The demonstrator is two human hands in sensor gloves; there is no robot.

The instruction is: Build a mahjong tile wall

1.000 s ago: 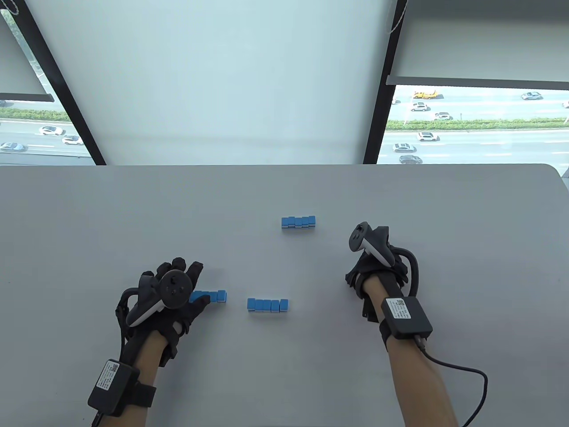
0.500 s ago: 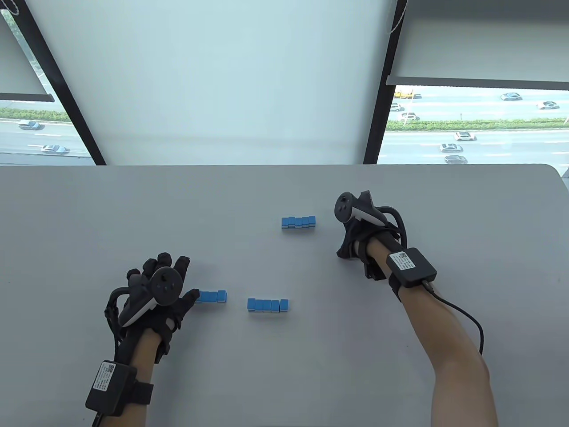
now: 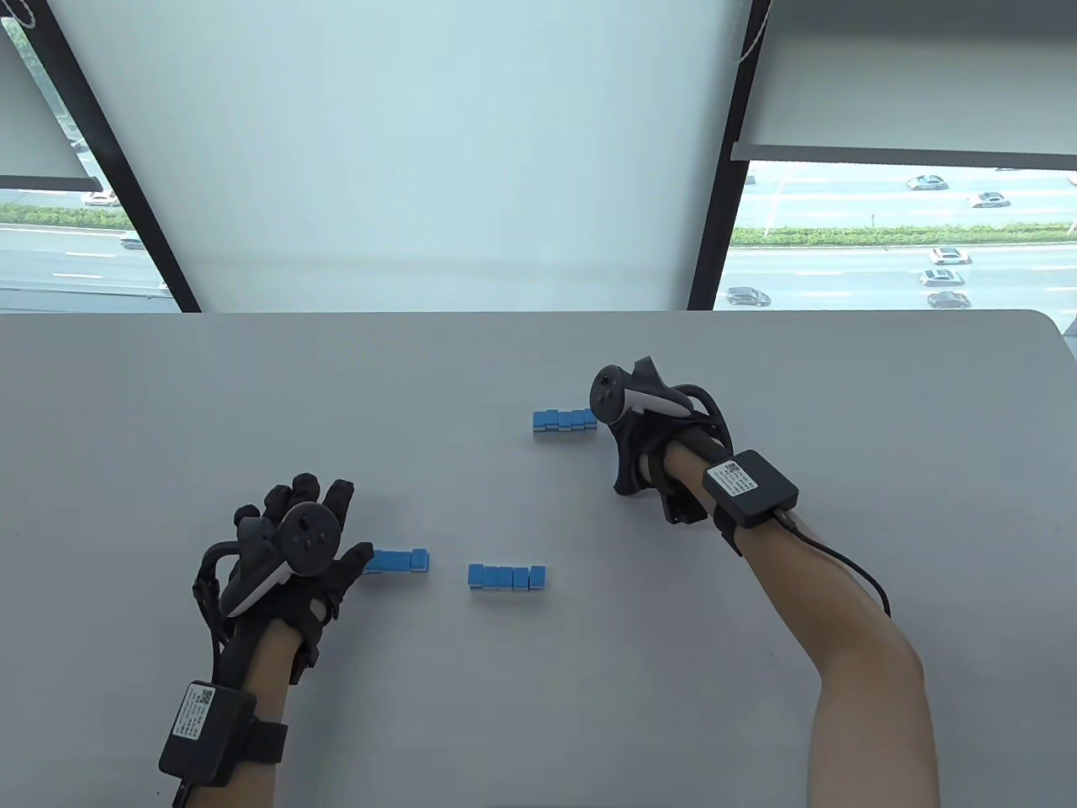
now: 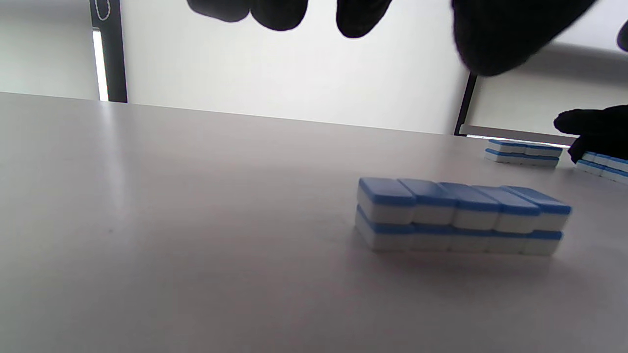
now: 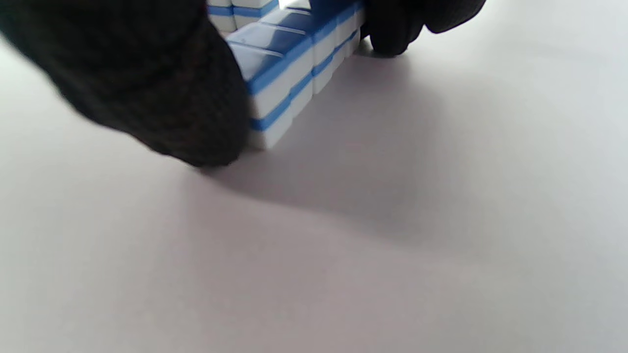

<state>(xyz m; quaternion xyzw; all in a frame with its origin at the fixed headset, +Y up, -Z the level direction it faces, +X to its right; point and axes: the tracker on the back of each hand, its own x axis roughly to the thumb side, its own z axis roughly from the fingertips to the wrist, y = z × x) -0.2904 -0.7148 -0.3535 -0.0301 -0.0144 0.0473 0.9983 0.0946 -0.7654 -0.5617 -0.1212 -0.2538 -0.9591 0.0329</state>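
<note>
Three two-layer stacks of blue-and-white mahjong tiles stand on the grey table (image 3: 252,396). The far stack (image 3: 559,420) has my right hand (image 3: 627,442) at its right end. In the right wrist view the thumb (image 5: 162,98) touches one side of this stack (image 5: 294,63) and a finger (image 5: 397,29) touches the other. My left hand (image 3: 307,526) is open with fingers spread, its thumb just left of the near-left stack (image 3: 402,560). That stack (image 4: 461,215) lies untouched below the fingertips (image 4: 500,34) in the left wrist view. The near-middle stack (image 3: 506,576) stands alone.
The table's far edge (image 3: 538,313) meets a window wall with dark frame posts (image 3: 715,210). Bare table lies between the stacks and along the front. A cable (image 3: 850,572) hangs from my right wrist pack.
My right hand moved forward and left from the table's right side to the far stack and closed around its end. My left hand drew back left off the near-left stack.
</note>
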